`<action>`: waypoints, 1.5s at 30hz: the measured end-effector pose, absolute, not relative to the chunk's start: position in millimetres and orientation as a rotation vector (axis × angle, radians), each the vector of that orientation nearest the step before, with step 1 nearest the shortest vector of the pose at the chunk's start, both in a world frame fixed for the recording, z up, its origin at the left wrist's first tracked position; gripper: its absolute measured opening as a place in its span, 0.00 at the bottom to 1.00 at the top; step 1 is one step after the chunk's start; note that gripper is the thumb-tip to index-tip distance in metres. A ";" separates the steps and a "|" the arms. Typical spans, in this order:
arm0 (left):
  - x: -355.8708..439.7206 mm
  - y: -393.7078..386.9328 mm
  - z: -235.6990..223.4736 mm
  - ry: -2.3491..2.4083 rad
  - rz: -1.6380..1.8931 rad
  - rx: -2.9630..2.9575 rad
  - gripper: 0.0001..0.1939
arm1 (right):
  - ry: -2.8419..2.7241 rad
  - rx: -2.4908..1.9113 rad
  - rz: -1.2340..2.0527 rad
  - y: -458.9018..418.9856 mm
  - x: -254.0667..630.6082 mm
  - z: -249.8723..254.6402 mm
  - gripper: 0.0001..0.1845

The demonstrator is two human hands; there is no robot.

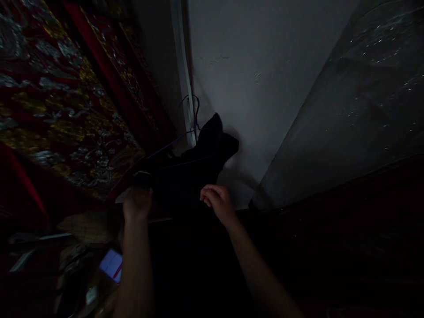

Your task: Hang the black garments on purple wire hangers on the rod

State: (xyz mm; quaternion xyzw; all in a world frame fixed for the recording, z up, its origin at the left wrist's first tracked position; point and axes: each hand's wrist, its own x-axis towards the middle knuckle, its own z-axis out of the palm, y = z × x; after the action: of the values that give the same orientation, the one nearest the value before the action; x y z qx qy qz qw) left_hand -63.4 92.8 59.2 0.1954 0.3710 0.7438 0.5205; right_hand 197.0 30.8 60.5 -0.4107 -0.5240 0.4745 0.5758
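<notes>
A black garment [195, 170], its shape hard to make out in the gloom, hangs on a thin purple wire hanger [198, 112] against the wall. My right hand [218, 202] is closed at the garment's right lower side, with curled fingers that seem to pinch the dark cloth. At the garment's left side is my left hand [137, 204]; its fingers are dim and blurred against the black, so their grip does not show. Both forearms reach up from the bottom of the view.
Red cloth with gold and silver embroidery [86, 110] hangs at the left. A pale strip [183, 53] runs up the grey wall [258, 88] behind the hanger. Shiny clear plastic sheeting [364, 97] covers the right side. A lit phone-like screen [111, 265] lies among clutter at lower left.
</notes>
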 end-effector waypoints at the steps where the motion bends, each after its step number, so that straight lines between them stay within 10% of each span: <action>1: -54.6 83.4 44.8 0.921 1.779 0.346 0.16 | -1.183 -0.981 1.099 26.3 197.1 55.7 0.15; 13: 30.4 9.5 45.3 0.816 1.649 0.669 0.15 | -1.306 -1.191 1.000 5.1 212.0 11.1 0.13; 17: 58.4 -2.3 50.6 1.031 1.581 1.082 0.16 | -1.513 -0.957 1.081 -11.2 187.5 30.9 0.28; 21: 52.8 1.0 48.3 1.110 1.635 1.327 0.15 | -1.644 -0.958 1.119 -10.3 191.0 46.0 0.11; 29: -3.2 8.4 24.6 1.105 0.501 1.739 0.16 | -1.700 -0.849 0.741 73.9 235.1 98.0 0.14; 45: -88.6 81.1 102.4 1.519 1.091 2.028 0.07 | -1.484 -1.247 0.314 78.0 305.3 95.5 0.24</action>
State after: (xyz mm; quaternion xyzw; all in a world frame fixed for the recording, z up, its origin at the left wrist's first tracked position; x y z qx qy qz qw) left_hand -88.6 81.1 102.4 0.7217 0.5405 0.3883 0.1905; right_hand 305.3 78.0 95.5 -0.5281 -0.6283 0.1331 0.5556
